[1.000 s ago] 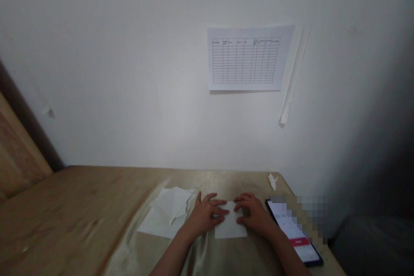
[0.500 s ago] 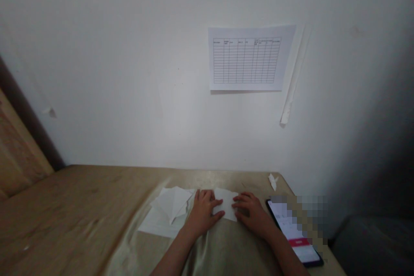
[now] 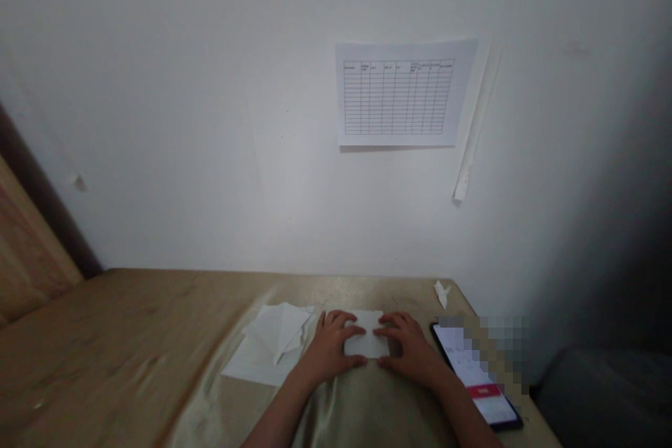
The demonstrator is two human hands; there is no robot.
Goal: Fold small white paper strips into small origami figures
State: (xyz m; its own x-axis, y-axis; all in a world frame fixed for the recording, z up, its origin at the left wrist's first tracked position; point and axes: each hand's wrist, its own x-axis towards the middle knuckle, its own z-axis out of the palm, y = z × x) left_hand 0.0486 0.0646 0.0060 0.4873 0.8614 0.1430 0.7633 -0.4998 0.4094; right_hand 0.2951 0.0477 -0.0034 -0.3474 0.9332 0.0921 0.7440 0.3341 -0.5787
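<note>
A small white piece of paper, roughly square, lies on the cloth-covered table in front of me. At its left edge is my left hand, its index finger on the sheet and its thumb along the near edge. My right hand holds the opposite side in the same way, fingers curved over the top and thumb by the near corner. Both hands hide the paper's side edges. To the left of my left hand, folded white papers lie overlapping in a loose pile.
A phone with its screen lit lies right of my right hand. Near the table's back right corner is a small folded paper piece. A printed table sheet hangs on the wall. Brown wood stands at far left.
The small paper has turned slightly and now lies squarer to me. Both hands have shifted a little, and their thumbs have come closer together at its near edge.
</note>
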